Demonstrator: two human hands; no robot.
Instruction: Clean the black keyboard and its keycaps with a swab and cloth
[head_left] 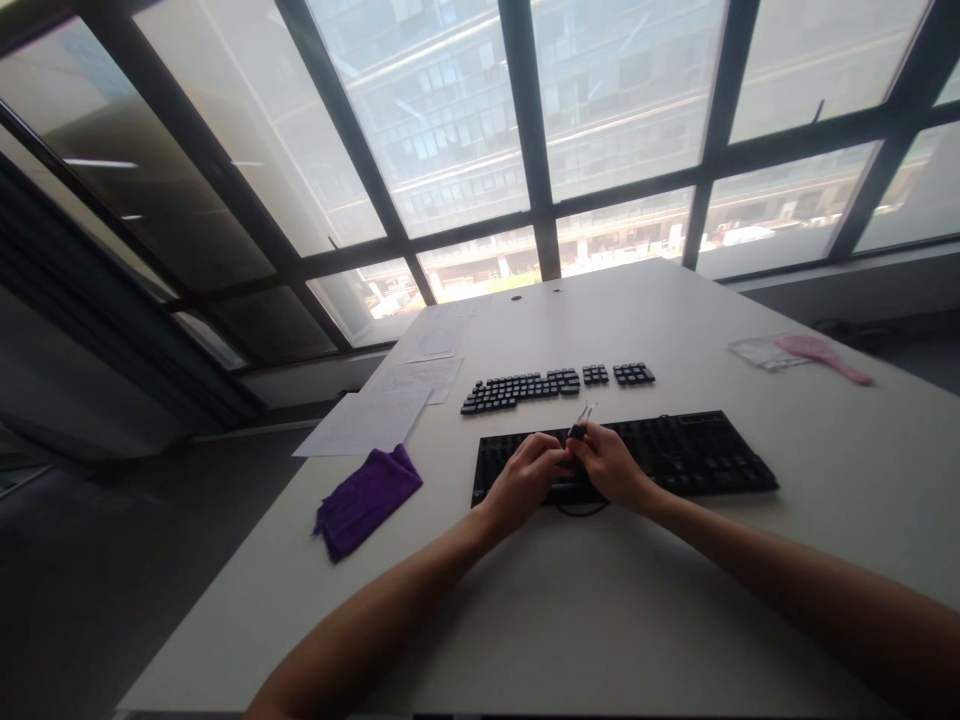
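Observation:
Both hands are together over a black keyboard [690, 450] lying on the white table. My right hand [609, 464] is closed around what looks like a wire keycap puller [589, 410], its thin prongs pointing up and away from me. A small dark piece [577, 432] shows at the fingertips, at the base of the wires. Against the right fingertips, my left hand [531, 468] has its fingers bent and pinched; what they hold is hidden. Just behind the keyboard, loose black keycaps [521, 388] lie in grouped rows like a keyboard layout.
On the left lies a folded purple cloth [371, 500], with paper sheets [367, 420] beyond it along the table edge. At the right are a pink brush-like object [821, 355] and a clear plastic bag [757, 352]. A cable [581, 512] loops at the keyboard's front edge.

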